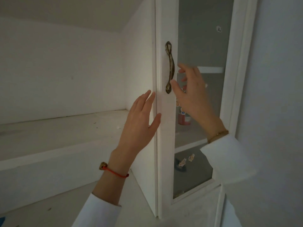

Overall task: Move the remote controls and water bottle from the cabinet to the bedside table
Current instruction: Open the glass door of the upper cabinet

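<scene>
A white cabinet door (166,145) with a frosted glass pane stands in front of me, bearing a bronze curved handle (170,67). My right hand (191,94) hovers open just right of the handle, fingers spread, touching nothing that I can tell. My left hand (141,123) is open and flat, its fingertips at the door's left edge. Behind the glass a reddish bottle-like shape (184,118) shows dimly on a shelf. No remote controls are visible.
To the left is an open white shelf recess (62,128) with a dusty ledge. Small stickers (186,159) sit on the lower glass. A plain grey wall (278,79) fills the right side.
</scene>
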The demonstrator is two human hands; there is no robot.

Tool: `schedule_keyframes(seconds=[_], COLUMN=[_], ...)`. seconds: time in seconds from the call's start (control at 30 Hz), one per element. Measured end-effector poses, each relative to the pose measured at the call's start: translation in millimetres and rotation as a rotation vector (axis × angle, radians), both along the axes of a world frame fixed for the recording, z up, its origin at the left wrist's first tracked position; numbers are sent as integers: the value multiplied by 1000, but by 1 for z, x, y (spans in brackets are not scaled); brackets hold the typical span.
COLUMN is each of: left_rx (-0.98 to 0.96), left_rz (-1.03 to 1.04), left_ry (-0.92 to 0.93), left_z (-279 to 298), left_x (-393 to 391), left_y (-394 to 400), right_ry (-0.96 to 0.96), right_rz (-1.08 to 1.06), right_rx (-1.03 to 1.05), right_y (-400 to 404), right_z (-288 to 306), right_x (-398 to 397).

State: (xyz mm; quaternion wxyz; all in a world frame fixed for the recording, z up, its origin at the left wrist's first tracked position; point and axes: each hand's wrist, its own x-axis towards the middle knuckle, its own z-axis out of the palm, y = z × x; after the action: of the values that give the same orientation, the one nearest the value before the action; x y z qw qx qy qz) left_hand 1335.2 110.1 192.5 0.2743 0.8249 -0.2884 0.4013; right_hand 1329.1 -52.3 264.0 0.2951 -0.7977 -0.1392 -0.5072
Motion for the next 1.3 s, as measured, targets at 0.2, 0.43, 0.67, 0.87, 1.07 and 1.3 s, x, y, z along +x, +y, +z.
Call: schedule_keyframes(seconds=[0.2, 0.43, 0.67, 0.87, 1.07, 1.3], left_rx=[16, 20, 20, -3, -37, -62], left_rz=[-12, -21, -36, -36, -94, -178], left_ry=[33, 18, 28, 24, 70, 63], left_z=[-10, -12, -17, -24, -31, -34], left_x=[12, 16, 15, 11, 14, 21], left_y=[-11, -12, -14, -21, -23, -20], right_ry=[-17, 28, 34, 41, 42, 14], right_rz=[76, 133, 141, 131, 122, 117], right_rx=[153, 221, 208, 202, 218, 223], right_y=[16, 17, 13, 12, 13, 12], right_z=[14, 20, 21, 23, 24, 24], right_x=[21, 22, 19, 19, 20, 25])
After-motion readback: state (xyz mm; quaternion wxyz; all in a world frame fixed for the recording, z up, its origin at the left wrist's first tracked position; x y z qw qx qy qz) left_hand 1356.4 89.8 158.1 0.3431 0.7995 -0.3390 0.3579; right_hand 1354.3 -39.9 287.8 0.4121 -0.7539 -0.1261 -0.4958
